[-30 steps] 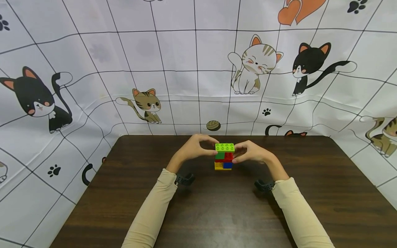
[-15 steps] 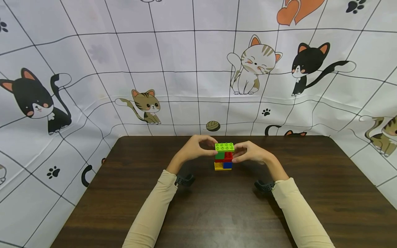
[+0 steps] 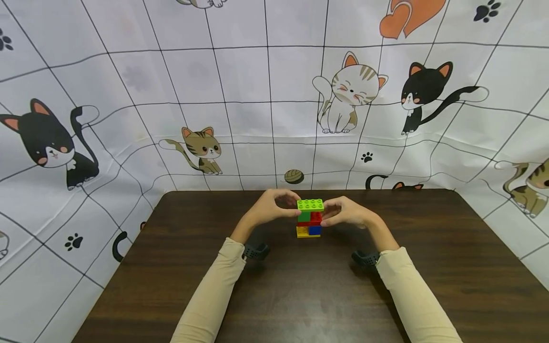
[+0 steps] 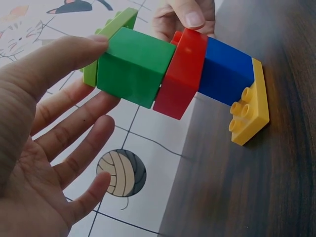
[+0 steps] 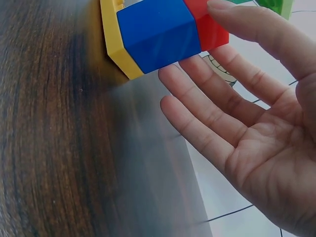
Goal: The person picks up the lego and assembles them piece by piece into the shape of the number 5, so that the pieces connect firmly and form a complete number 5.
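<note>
A stack of toy building bricks stands upright on the table. From the bottom up it has a yellow plate (image 4: 254,108), a blue brick (image 5: 158,34), a red brick (image 4: 182,74), a green brick (image 4: 136,66) and a light green plate (image 3: 310,205). My left hand (image 3: 270,208) pinches the stack near its top, its thumb where the green brick meets the light green plate. Lower down on the other side, my right hand (image 3: 346,212) pinches the red brick between thumb and fingers. Part of the red brick is hidden by the right thumb in the right wrist view.
The brown wooden table (image 3: 300,295) stretches out on both sides of the stack. Behind it hangs a white sheet (image 3: 249,114) with grid lines and printed cats. Dark bands (image 3: 256,251) sit at both wrists.
The head view has tilted slightly, so everything appears a little lower. Both hands keep their hold, and the stack looks unchanged.
</note>
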A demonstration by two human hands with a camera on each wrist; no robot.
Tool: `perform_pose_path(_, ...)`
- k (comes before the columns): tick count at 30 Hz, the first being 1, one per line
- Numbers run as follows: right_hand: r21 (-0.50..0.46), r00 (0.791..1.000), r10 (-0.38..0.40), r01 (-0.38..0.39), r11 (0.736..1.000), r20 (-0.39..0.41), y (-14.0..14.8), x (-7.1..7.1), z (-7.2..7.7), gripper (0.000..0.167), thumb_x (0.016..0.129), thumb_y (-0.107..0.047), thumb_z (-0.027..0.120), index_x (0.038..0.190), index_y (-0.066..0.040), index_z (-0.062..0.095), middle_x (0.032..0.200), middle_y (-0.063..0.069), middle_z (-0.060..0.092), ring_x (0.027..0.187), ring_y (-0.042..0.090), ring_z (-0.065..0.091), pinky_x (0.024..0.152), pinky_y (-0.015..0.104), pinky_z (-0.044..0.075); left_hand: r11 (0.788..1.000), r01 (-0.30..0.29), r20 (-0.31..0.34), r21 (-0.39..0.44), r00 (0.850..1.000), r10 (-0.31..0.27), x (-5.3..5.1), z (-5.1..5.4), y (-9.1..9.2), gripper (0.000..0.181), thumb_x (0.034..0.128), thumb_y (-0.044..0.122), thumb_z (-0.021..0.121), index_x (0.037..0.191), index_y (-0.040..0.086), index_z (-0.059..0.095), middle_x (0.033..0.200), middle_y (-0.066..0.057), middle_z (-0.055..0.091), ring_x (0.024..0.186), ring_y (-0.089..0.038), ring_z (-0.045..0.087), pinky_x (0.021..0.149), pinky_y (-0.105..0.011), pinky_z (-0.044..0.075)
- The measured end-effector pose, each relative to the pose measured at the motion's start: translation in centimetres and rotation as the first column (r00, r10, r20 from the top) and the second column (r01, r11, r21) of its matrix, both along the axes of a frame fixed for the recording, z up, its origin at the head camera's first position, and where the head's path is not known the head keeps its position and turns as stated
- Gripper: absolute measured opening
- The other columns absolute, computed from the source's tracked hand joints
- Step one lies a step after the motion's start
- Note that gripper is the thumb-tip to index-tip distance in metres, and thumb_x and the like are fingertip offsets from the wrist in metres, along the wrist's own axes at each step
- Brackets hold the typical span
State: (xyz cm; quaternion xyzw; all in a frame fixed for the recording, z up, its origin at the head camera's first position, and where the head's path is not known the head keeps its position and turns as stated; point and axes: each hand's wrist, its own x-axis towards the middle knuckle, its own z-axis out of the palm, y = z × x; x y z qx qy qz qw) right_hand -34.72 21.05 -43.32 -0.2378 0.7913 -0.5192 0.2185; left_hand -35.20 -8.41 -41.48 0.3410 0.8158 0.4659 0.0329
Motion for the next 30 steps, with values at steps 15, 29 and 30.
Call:
perform_pose_path(15,-0.070,0.999,-0.037,0.037,0.997,0.008,-0.3,0.2,-0.4,0.038,0.091,-0.010,0.076,0.123,0.007,0.064,0.113,0.013,0.071,0.100,0.023,0.070,0.091,0.040,0.060,0.990,-0.055,0.115,0.129,0.993,0.041,-0.5,-1.1,0.0,0.032,0.0908,0.020,0.078,0.120,0.010,0.073,0.109,-0.011,0.073,0.098,-0.020,0.066,0.091,-0.033,0.054)
perform_pose_path(29,-0.084,0.993,-0.085,0.092,0.992,0.084,-0.1,0.4,-0.1,0.040,0.096,-0.013,0.071,0.128,0.008,0.061,0.113,0.012,0.073,0.100,0.033,0.073,0.091,0.047,0.059,0.990,-0.095,0.295,0.104,0.954,0.061,-1.3,-0.1,0.3,0.034,0.0937,0.028,0.075,0.124,0.012,0.071,0.117,-0.008,0.072,0.107,-0.021,0.065,0.103,-0.043,0.052)
perform_pose_path(30,-0.082,0.993,-0.086,0.093,0.992,0.084,-0.1,0.5,0.0,0.040,0.096,-0.013,0.071,0.128,0.008,0.061,0.114,0.012,0.073,0.100,0.034,0.073,0.090,0.047,0.060,0.990,-0.098,0.305,0.100,0.950,0.063,-1.4,-0.1,0.3,0.034,0.0940,0.028,0.074,0.124,0.012,0.071,0.117,-0.008,0.072,0.108,-0.021,0.065,0.105,-0.044,0.051)
